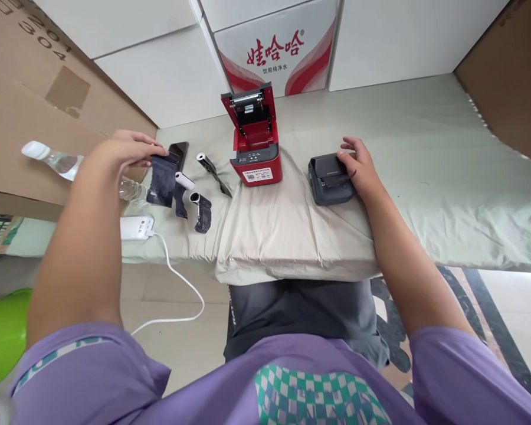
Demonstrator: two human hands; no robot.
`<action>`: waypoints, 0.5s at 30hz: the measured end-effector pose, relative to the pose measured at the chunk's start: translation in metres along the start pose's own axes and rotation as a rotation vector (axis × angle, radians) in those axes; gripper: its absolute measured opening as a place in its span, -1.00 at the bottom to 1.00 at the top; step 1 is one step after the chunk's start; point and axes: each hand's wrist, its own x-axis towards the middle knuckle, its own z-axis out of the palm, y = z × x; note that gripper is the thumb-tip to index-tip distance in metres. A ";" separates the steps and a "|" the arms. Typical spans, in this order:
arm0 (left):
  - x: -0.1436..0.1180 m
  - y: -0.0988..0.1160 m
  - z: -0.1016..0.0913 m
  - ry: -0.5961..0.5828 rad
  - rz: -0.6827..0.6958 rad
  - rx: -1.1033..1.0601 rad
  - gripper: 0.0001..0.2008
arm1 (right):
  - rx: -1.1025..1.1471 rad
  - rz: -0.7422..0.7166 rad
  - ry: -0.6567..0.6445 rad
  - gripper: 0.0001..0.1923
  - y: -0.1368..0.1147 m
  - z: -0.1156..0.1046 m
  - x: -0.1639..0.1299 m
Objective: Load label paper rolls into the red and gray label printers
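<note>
Left hand (124, 150) pinches dark paper strip (161, 180) near desk (425, 177) left edge, lifted so it hangs free. Right hand (358, 168) rests flat on grey printer (330, 180), fingers loose, steadying it. Red printer (255, 147) between, lid up.

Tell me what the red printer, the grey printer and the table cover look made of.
Red printer: glossy moulded plastic, judging by its sheen. Grey printer: matte plastic, probably, with dull even surfaces. Table cover: pale woven cloth, going by its wrinkles and folds.
</note>
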 end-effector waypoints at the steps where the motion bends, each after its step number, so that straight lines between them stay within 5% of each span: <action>1: -0.004 0.000 -0.005 -0.059 0.000 0.091 -0.77 | -0.001 -0.001 0.002 -0.30 0.000 0.000 0.000; 4: -0.013 -0.006 -0.010 -0.194 0.007 0.248 -0.82 | -0.007 -0.018 0.011 -0.35 -0.001 0.000 -0.001; 15: -0.030 -0.026 0.034 -0.262 0.092 0.447 -0.76 | -0.024 -0.054 0.025 -0.43 0.005 -0.001 0.002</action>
